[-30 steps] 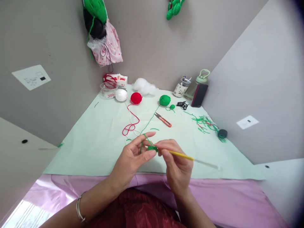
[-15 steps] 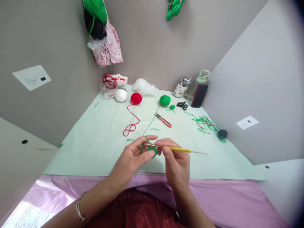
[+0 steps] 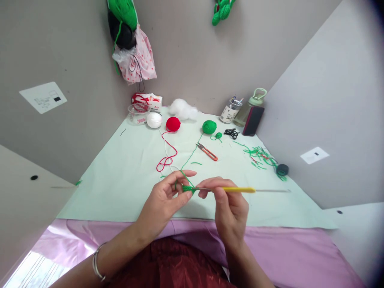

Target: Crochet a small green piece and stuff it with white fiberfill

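Pinching a small green crochet piece (image 3: 187, 188) between thumb and fingers, we are holding it in our left hand (image 3: 160, 202) above the near part of the table (image 3: 120, 176), and a strand of green yarn (image 3: 189, 157) is passing over that hand's outstretched finger. With our right hand (image 3: 229, 212) we are gripping a yellow-handled hook (image 3: 244, 190); its thin metal shaft is reaching left to the green piece, the very tip too small to make out, while its other end is sticking out rightward. The strand is running back to a green ball (image 3: 209, 127). Orange snips (image 3: 209, 153) are lying near the strand, and a red ball (image 3: 173, 124) and a white ball (image 3: 154, 120) are resting farther left, before some white stuffing (image 3: 182, 109). Yarn scraps (image 3: 259, 153) are lying on the right.
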Motion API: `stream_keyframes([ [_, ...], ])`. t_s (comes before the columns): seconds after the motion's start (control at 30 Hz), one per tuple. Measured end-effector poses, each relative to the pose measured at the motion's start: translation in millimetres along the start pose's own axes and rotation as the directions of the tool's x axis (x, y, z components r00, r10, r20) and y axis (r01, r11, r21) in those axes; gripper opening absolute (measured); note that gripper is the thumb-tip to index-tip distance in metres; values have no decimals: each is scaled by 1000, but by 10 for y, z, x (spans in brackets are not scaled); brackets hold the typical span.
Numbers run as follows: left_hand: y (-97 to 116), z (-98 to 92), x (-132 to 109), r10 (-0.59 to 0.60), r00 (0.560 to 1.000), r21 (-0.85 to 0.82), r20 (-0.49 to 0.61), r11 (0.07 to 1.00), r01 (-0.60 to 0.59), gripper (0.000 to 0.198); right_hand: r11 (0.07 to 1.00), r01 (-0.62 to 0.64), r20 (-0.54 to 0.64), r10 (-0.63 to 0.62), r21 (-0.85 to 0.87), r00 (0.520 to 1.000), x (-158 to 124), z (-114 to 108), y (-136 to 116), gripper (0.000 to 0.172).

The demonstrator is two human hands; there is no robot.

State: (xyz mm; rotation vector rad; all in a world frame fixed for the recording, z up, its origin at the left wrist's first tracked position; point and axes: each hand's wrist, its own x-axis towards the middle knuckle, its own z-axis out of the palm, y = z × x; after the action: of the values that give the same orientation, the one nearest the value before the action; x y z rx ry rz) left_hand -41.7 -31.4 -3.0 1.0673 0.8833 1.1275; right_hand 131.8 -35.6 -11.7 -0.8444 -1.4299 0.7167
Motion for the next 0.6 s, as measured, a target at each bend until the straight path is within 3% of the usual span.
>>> stream_keyframes([
  [0.33, 18, 31, -54, 130, 991, 182, -43, 976, -120, 28, 928, 313, 135, -290, -201, 947, -92, -40, -20, 31],
  [0.6, -42, 90, -106, 47, 998, 76, -38, 996, -44, 34, 915, 337, 84, -327, -222, 941, -167, -29, 1, 27],
])
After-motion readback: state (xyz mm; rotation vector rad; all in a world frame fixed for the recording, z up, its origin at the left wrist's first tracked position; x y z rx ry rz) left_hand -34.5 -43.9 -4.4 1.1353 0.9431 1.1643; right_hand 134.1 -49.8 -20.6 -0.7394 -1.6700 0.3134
